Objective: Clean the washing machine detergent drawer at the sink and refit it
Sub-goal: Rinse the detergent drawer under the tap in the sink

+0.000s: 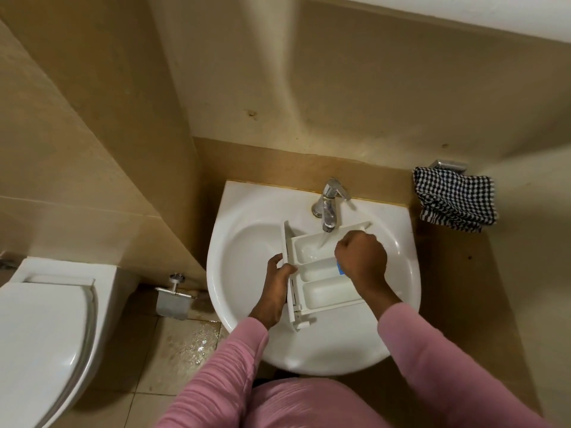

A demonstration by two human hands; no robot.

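Note:
The white detergent drawer (321,282) lies in the white sink (247,242), its compartments facing up. Water runs from the chrome tap (330,205) into the far compartment. My left hand (279,278) grips the drawer's left front panel. My right hand (360,256) is curled into a fist over the drawer's right side; a small blue part (340,268) shows under it, and what the fingers hold is hidden.
A black-and-white checked cloth (455,202) hangs on a chrome holder to the right of the sink. A white toilet (46,319) stands at the left. An empty paper holder (174,296) is on the wall beside it. The floor tiles below are wet.

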